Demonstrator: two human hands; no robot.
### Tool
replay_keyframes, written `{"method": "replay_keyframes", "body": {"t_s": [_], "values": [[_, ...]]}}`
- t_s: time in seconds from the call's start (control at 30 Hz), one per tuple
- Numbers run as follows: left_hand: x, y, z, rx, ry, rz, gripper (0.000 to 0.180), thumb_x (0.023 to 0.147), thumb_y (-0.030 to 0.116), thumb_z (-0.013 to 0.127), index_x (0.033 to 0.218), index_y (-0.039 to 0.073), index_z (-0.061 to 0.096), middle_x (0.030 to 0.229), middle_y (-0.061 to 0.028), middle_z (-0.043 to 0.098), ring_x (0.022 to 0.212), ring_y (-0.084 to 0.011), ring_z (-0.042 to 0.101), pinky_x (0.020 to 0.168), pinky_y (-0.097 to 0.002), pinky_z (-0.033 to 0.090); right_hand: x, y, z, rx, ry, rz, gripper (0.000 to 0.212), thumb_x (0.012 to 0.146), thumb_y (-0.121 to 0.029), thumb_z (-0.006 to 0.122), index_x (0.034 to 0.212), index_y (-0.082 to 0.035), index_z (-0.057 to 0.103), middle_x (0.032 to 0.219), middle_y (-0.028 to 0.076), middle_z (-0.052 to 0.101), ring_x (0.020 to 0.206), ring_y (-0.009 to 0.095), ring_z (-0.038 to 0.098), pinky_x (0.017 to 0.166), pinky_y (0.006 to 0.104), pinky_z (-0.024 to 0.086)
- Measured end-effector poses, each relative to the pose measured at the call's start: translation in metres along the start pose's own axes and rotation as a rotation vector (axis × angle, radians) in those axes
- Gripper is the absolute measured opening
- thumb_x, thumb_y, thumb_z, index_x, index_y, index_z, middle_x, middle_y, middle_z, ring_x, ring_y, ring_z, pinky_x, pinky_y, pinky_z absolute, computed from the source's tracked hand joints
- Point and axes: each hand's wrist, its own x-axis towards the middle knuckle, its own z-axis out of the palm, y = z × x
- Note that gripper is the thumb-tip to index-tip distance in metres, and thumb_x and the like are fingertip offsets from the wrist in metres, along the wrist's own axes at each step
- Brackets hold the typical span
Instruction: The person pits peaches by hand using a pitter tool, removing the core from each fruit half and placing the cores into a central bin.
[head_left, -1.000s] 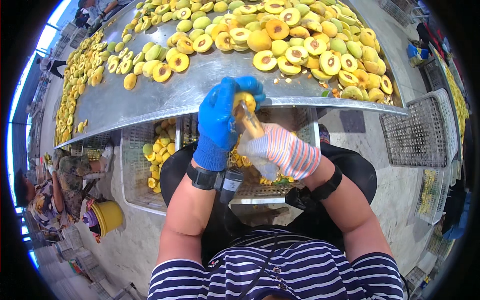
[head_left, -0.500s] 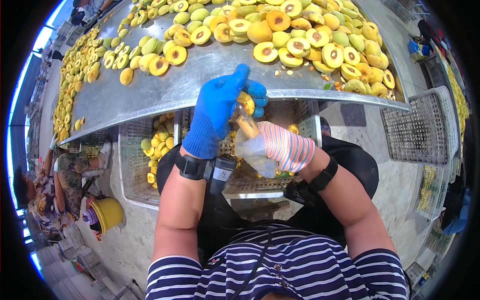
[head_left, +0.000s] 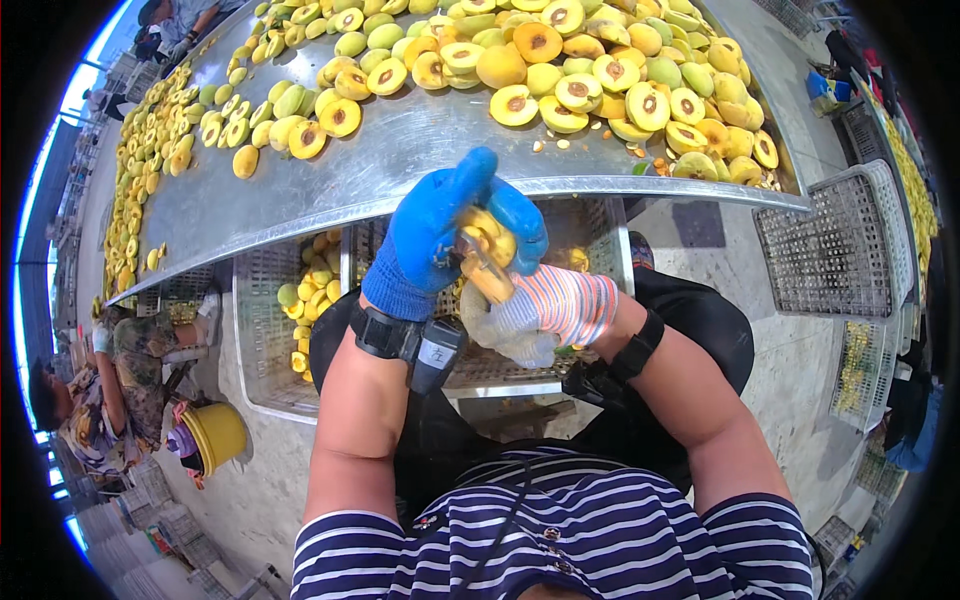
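In my blue-gloved left hand (head_left: 420, 230) is a cut yellow peach (head_left: 493, 238), held just off the near edge of the metal table. My right hand (head_left: 535, 318), in a pale glove with a striped cuff, is closed on a pitting tool with a wooden handle (head_left: 488, 280). The tool's metal end meets the peach; how deep it goes is hidden by the fruit and fingers. Below both hands stands a plastic crate (head_left: 500, 388) with some peach pieces in it.
Halved peaches (head_left: 580, 92), many with pits showing, are heaped across the metal table (head_left: 385, 150). Left of my knees, another crate (head_left: 262, 345) holds peach pieces. A grey crate (head_left: 828, 250) stands at right. Further left, a co-worker (head_left: 100, 390) sits near a yellow bucket (head_left: 220, 435).
Both hands have come slightly down toward me. My left hand has turned a little, so more of the peach shows, and the tool still meets it.
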Motion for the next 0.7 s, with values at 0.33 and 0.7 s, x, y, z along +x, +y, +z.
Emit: {"method": "replay_keyframes", "body": {"t_s": [0.33,0.7], "values": [[-0.057,0.017,-0.001,-0.152,0.45,0.266,0.059,0.099,0.047,0.041,0.122,-0.006,0.053,0.108,-0.022,0.065,0.099,-0.0351,0.065,0.085,-0.0424,0.055,-0.022,0.007,-0.013,-1.429,0.273,0.239,0.028,0.077,-0.024,0.064,0.093,-0.001,0.062,0.075,0.018,0.066,0.073,0.035,0.065,0.065,0.0442,0.05],[0.03,0.042,-0.034,1.093,0.628,0.108,0.045,0.087,0.031,0.065,0.125,0.008,0.059,0.098,-0.0084,0.068,0.078,-0.0121,0.061,0.067,-0.0264,0.049,-0.066,-0.022,0.006,-1.573,0.603,0.253,0.021,0.082,-0.013,0.059,0.1,-0.001,0.061,0.084,0.02,0.068,0.083,0.036,0.068,0.07,0.0445,0.053]]}}
